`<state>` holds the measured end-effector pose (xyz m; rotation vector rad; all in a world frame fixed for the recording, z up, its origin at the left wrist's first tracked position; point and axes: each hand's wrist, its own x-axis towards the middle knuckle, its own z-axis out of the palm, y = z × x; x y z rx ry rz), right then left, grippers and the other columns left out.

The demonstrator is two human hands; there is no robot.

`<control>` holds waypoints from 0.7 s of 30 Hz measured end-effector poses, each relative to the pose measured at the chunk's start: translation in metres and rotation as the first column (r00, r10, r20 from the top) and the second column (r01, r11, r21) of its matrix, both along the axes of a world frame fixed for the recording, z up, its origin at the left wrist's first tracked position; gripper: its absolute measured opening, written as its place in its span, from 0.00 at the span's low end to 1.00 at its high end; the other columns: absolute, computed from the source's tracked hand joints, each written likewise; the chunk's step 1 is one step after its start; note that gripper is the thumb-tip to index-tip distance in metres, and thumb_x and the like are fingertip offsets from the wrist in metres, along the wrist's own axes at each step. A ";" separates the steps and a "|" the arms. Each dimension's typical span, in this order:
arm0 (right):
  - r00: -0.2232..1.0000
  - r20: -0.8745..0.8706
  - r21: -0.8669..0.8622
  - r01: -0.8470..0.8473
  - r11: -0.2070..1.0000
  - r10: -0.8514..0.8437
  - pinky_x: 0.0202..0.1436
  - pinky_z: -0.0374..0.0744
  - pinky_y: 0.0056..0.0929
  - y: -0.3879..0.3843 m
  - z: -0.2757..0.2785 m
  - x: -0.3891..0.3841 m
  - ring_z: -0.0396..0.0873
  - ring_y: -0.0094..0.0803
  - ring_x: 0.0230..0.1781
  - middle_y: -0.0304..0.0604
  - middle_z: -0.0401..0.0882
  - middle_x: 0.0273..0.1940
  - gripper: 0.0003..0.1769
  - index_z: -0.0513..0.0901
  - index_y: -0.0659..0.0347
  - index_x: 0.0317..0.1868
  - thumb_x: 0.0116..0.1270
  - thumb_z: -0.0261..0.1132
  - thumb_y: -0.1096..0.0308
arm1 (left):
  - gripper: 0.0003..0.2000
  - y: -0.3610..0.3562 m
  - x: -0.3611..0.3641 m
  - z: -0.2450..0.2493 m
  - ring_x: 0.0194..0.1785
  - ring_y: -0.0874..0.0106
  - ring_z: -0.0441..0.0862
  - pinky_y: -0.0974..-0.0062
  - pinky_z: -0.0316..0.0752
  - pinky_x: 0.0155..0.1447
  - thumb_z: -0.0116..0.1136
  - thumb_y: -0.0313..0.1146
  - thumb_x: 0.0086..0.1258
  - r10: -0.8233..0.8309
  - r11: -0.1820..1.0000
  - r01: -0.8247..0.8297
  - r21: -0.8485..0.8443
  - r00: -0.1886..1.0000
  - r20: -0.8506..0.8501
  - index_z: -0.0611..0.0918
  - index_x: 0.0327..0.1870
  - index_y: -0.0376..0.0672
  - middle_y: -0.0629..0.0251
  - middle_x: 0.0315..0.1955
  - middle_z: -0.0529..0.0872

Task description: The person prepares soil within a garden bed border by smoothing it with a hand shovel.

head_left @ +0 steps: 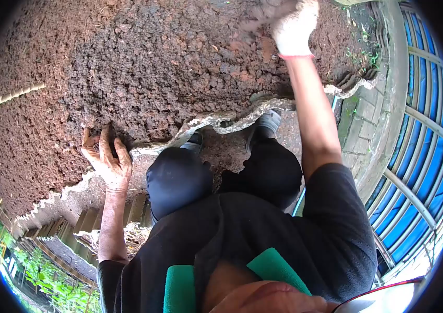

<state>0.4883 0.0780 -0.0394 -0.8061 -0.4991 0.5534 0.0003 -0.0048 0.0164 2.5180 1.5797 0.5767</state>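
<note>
Dark, crumbly soil (143, 68) fills a raised bed with a wavy, corrugated edge (208, 122). My left hand (107, 161) is bare and muddy, resting at the near edge of the bed. Its fingers are spread, with the tips touching the soil and nothing held. Over the far right part of the bed is my right hand (297, 32), in a white glove with a red cuff. A brown blur lies at its finger end, so I cannot make out the fingers or anything in them.
A pale segmented stick (10, 101) lies on the soil at the left. My knees (177, 180) and shoes are close against the bed. Blue panels with metal bars (414, 125) stand at the right, beside a paved strip (367, 117). Dry straw (135, 237) and green plants (49, 276) are at lower left.
</note>
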 end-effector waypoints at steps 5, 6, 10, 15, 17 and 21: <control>0.992 -0.089 0.259 0.107 0.960 -0.087 0.55 0.79 0.33 -0.029 0.151 -0.054 0.81 0.29 0.49 0.35 0.83 0.46 0.11 0.81 0.57 0.48 0.75 0.62 0.60 | 0.19 0.000 0.000 -0.001 0.61 0.55 0.71 0.56 0.64 0.69 0.58 0.29 0.70 0.011 0.996 -0.010 -0.083 1.000 0.020 0.82 0.62 0.39 0.47 0.56 0.72; 0.968 0.154 0.222 0.162 0.961 -0.199 0.52 0.80 0.33 -0.025 0.160 -0.057 0.81 0.29 0.47 0.35 0.83 0.44 0.11 0.81 0.57 0.47 0.75 0.62 0.59 | 0.19 0.001 -0.001 -0.003 0.61 0.54 0.71 0.56 0.64 0.69 0.58 0.30 0.71 -0.023 0.999 0.024 -0.045 0.999 0.029 0.82 0.62 0.40 0.49 0.52 0.72; 0.957 0.289 -0.066 0.057 0.996 -0.035 0.33 0.73 0.23 -0.008 0.035 -0.001 0.72 0.21 0.26 0.27 0.74 0.26 0.11 0.82 0.55 0.37 0.74 0.59 0.59 | 0.21 0.002 -0.001 -0.002 0.57 0.55 0.72 0.56 0.67 0.65 0.59 0.29 0.69 -0.035 0.999 0.035 -0.007 0.999 -0.025 0.80 0.63 0.37 0.42 0.59 0.71; 0.998 0.047 0.162 -0.049 0.986 0.042 0.36 0.74 0.27 -0.026 0.062 -0.006 0.74 0.25 0.31 0.31 0.77 0.33 0.10 0.81 0.54 0.41 0.75 0.60 0.58 | 0.21 0.001 -0.006 -0.007 0.61 0.53 0.71 0.54 0.66 0.68 0.60 0.29 0.69 -0.018 1.000 0.018 0.021 1.000 -0.002 0.81 0.63 0.37 0.46 0.53 0.70; 0.957 0.227 0.039 0.179 0.983 -0.183 0.44 0.79 0.32 -0.045 0.123 -0.035 0.79 0.31 0.41 0.36 0.81 0.42 0.14 0.82 0.55 0.46 0.76 0.59 0.54 | 0.21 0.001 -0.005 -0.006 0.61 0.53 0.71 0.54 0.65 0.69 0.60 0.29 0.69 -0.020 1.000 0.020 0.013 1.000 -0.010 0.81 0.63 0.37 0.45 0.53 0.70; 0.942 0.332 0.123 0.008 0.992 -0.049 0.45 0.80 0.39 -0.025 0.120 -0.019 0.80 0.37 0.40 0.39 0.81 0.41 0.15 0.81 0.54 0.45 0.74 0.59 0.52 | 0.21 0.002 -0.003 -0.004 0.60 0.53 0.71 0.56 0.66 0.68 0.60 0.29 0.69 -0.026 0.999 0.026 -0.025 1.000 -0.001 0.81 0.63 0.38 0.43 0.56 0.70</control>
